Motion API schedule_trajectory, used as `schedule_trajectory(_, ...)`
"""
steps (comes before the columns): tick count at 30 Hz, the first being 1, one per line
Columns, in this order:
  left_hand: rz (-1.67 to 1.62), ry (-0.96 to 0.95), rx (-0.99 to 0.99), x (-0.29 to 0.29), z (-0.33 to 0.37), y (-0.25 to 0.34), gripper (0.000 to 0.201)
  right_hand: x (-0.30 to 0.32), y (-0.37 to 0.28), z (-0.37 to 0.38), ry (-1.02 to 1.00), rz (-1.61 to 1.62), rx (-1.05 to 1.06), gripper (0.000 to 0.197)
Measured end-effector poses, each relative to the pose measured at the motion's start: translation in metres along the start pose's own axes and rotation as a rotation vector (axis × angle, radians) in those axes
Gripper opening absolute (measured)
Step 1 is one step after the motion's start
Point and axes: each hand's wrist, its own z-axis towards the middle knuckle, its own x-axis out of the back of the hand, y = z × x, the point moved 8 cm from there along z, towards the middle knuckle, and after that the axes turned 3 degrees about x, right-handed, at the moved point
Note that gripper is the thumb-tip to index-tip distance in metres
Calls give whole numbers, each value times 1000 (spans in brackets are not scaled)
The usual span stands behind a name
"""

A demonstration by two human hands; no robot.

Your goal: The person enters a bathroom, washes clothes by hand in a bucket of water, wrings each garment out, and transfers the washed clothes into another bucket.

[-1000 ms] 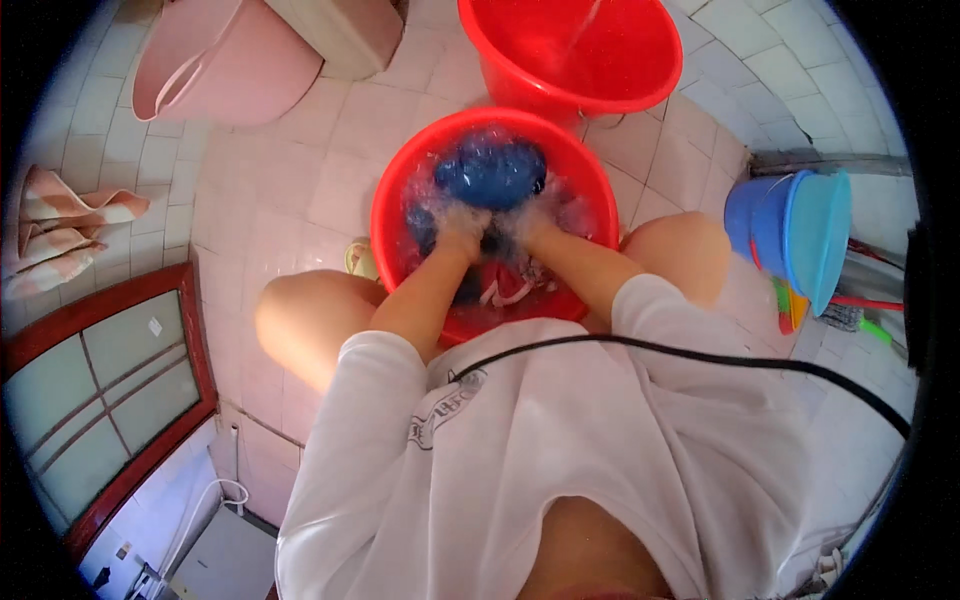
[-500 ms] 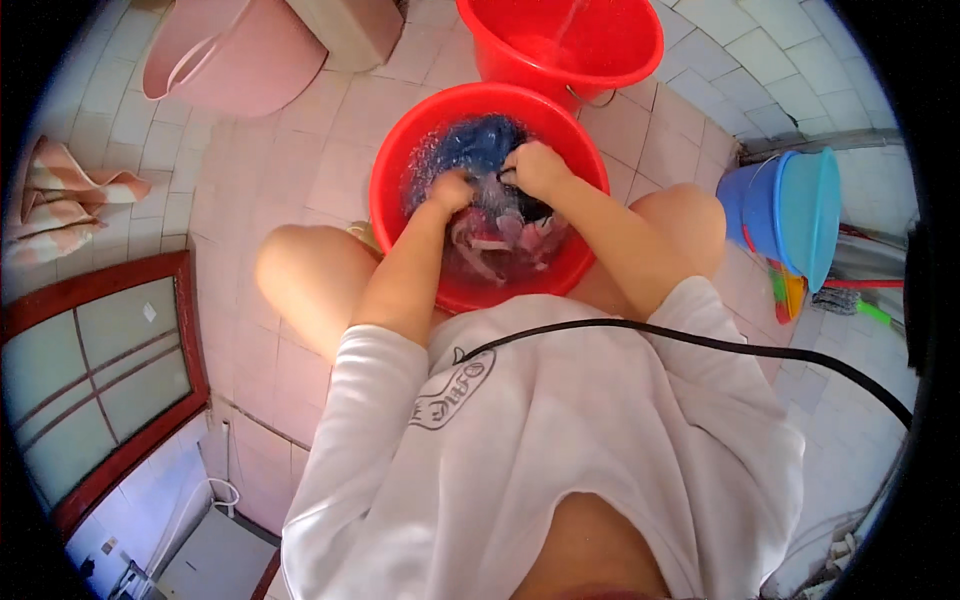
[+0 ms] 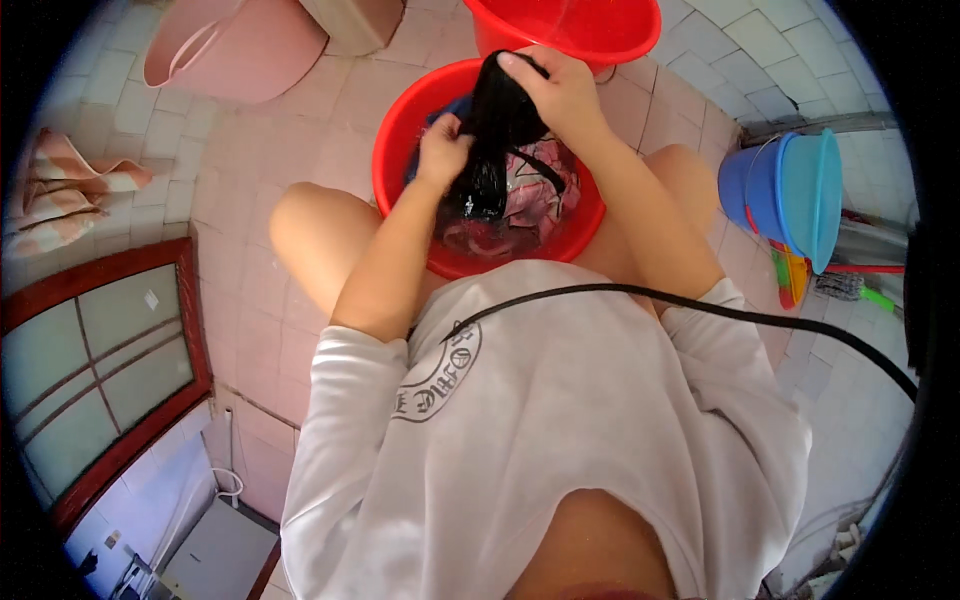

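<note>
A wet black garment (image 3: 505,108) hangs above a red basin (image 3: 395,140), its lower end reaching toward the water. My right hand (image 3: 560,92) grips its top, thumb pressed on the cloth. On its left edge my left hand (image 3: 445,152) is closed, lower down. Pink patterned cloth (image 3: 540,190) lies in the water below, with a black strip across it. Blue cloth (image 3: 458,106) shows only partly at the basin's far left side, behind the black garment. The garment's exact kind is hard to make out.
A red bucket (image 3: 570,30) stands just beyond the basin. A pink tub (image 3: 235,55) is at the far left. Blue buckets (image 3: 750,190) and a brush (image 3: 845,288) are on the right. A black cable (image 3: 640,291) crosses my shirt. A red-framed door (image 3: 190,320) is at left.
The black garment has come up out of the water, held in both hands. My right hand rose away from me, and the pink cloth shows more.
</note>
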Motion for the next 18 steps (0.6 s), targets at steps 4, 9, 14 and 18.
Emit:
schedule_trajectory(4, 219, 251, 155, 31, -6, 22, 13, 15, 50, -13, -70, -426, -98, 37)
schedule_trajectory(9, 728, -48, 143, -2, -15, 57, 58, -36, 107, -72, -454, -702, -206, 94)
schedule_trajectory(14, 1359, -606, 76, -38, -55, 23, 137, -66, 141, -113, -933, -1224, -240, 77)
schedule_trajectory(18, 1656, -537, 10, -45, -49, -17, 99, -76, 183, -108, -836, -1229, -152, 59)
